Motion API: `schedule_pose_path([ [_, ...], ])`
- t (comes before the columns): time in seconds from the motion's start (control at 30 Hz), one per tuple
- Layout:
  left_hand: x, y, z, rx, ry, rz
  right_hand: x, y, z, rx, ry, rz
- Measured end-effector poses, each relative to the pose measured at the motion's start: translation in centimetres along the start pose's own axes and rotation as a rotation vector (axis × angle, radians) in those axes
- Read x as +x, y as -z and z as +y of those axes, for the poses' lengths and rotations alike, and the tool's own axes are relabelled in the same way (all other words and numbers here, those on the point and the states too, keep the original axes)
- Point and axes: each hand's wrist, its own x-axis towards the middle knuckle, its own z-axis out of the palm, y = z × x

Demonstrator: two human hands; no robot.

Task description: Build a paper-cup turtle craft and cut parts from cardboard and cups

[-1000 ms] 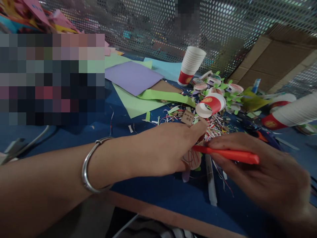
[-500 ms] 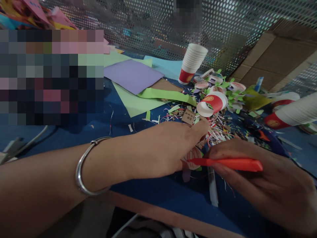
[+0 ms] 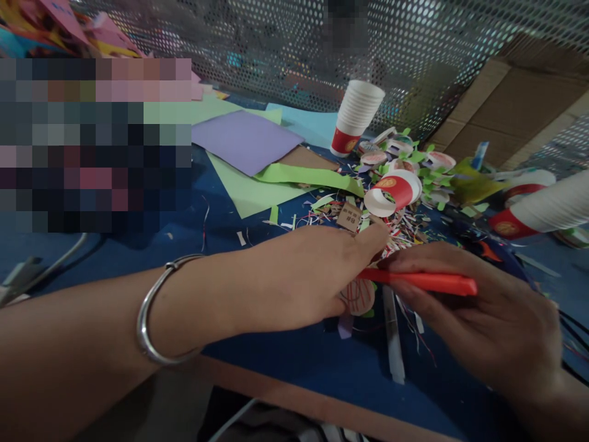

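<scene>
My left hand (image 3: pixel 313 276), a silver bangle at its wrist, is closed on a small round paper piece (image 3: pixel 359 297) with red lines drawn across it. Bits of green and purple paper stick out around that piece. In my right hand (image 3: pixel 464 307) is a red marker (image 3: pixel 427 282), pinched between thumb and fingers. Its tip points left over the upper edge of the round piece; whether it touches is hidden by my left hand. A pale, clear-bodied pen (image 3: pixel 394 337) lies on the blue table just below my hands.
Paper scraps (image 3: pixel 409 236) lie beyond my hands, with a cut cup ring (image 3: pixel 394 193) on them. A cup stack (image 3: pixel 356 116) stands behind, another stack (image 3: pixel 547 205) lies at right. Purple paper (image 3: pixel 248 142) is farther left. Cardboard (image 3: pixel 519 104) leans on the perforated metal screen (image 3: pixel 285 55).
My right hand and the red marker have moved up and slightly left, uncovering more of the red-lined round piece. My left hand has stayed nearly in place.
</scene>
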Motion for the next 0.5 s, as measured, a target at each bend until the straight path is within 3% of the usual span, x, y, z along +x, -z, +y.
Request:
schedule_pose_path([
  [0.23,-0.1,0.2,0.0,-0.012,-0.030,-0.005,0.2,0.0,-0.4,0.008,0.054,-0.053],
  [0.5,-0.2,0.1,0.2,0.026,-0.026,0.009,0.2,0.6,-1.0,0.154,-0.048,-0.108],
])
